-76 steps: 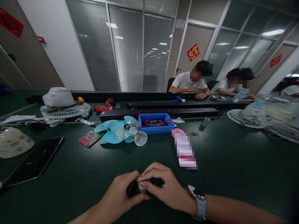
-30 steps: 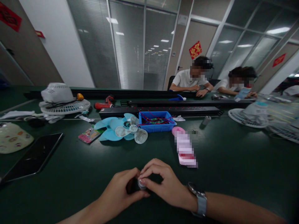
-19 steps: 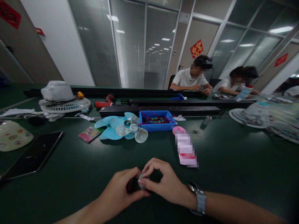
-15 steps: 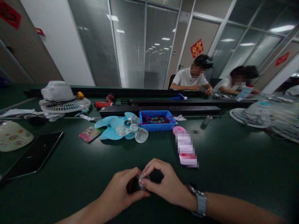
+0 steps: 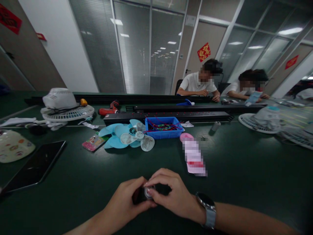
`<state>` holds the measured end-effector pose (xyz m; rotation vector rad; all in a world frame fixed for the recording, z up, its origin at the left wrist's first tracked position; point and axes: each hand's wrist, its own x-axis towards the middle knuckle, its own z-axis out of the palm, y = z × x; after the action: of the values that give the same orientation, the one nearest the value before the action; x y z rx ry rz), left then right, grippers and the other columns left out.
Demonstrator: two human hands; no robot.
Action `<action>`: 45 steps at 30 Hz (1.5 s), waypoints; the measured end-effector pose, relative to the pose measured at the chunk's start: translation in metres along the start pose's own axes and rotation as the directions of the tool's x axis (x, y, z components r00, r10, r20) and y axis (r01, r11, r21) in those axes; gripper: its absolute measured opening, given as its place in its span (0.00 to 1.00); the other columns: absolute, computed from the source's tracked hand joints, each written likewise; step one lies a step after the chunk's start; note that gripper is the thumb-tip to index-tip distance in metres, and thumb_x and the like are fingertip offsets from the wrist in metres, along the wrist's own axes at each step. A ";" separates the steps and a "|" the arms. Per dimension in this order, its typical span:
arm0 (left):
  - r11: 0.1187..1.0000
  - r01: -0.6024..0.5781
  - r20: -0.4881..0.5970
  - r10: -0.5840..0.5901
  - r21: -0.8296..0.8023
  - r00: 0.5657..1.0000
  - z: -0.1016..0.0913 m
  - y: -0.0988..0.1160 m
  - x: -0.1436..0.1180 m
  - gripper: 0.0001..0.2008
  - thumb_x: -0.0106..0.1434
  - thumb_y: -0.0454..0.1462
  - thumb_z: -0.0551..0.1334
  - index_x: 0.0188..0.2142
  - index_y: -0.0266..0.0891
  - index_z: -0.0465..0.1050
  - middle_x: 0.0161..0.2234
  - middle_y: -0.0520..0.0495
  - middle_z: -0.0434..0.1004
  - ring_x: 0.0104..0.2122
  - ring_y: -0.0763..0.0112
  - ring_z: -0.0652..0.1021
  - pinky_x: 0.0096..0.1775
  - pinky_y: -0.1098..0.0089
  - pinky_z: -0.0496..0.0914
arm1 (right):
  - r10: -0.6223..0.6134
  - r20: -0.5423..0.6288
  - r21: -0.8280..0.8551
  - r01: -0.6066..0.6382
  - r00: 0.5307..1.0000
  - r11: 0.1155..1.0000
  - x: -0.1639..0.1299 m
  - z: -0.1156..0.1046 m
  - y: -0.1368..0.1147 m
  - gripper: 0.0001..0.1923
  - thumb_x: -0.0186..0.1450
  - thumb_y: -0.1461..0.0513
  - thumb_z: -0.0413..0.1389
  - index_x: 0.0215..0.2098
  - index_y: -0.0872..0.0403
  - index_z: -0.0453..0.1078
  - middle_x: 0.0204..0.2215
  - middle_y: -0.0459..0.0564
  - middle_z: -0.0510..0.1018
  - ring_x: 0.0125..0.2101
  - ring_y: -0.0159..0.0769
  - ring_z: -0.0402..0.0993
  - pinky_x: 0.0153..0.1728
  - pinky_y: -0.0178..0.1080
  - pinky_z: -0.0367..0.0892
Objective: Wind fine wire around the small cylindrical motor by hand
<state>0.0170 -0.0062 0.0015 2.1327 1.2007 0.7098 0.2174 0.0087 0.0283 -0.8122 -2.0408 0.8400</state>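
Both hands — left point(image 5: 126, 204), right point(image 5: 171, 194) — stay pinched shut on the small motor point(image 5: 146, 193); only the fingertips have shifted since earlier.

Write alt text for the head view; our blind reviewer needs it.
Left hand and right hand pinch a small dark part with a silvery cap above a dark green table; light blue fan blades and blue bin lie beyond.
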 end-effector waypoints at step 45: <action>1.000 0.008 0.017 -0.008 0.003 1.000 0.002 -0.003 0.000 0.14 0.58 0.42 0.71 0.30 0.39 0.66 0.25 0.57 0.66 0.24 0.72 0.69 0.26 0.75 0.58 | -0.006 -0.035 0.030 0.007 0.999 1.000 0.006 0.000 0.000 0.05 0.61 0.62 0.66 0.31 0.55 0.77 0.32 0.47 0.81 0.35 0.32 0.77 0.38 0.35 0.68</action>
<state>0.0165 -0.0058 -0.0016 2.1313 1.2015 0.6860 0.2139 0.0132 0.0307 -0.7982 -1.9946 0.8447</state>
